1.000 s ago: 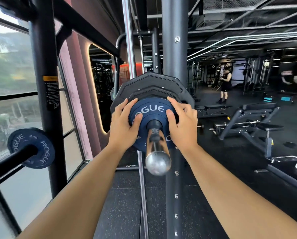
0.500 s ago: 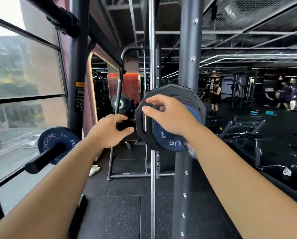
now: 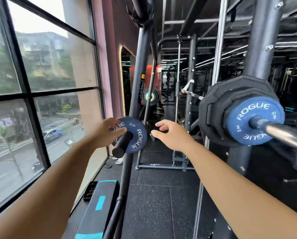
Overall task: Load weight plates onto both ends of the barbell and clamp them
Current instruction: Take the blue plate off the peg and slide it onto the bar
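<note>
By the window, the left hand [image 3: 104, 135] lies against a blue ROGUE plate [image 3: 135, 137] on a black storage peg [image 3: 121, 147], thumb across its face; I cannot tell whether it has gripped it. The right hand [image 3: 171, 135] hovers just beside that plate, fingers loosely spread and empty. To the right, the barbell sleeve [image 3: 282, 133] carries a blue 2 kg plate [image 3: 244, 121] against a black plate [image 3: 218, 104].
</note>
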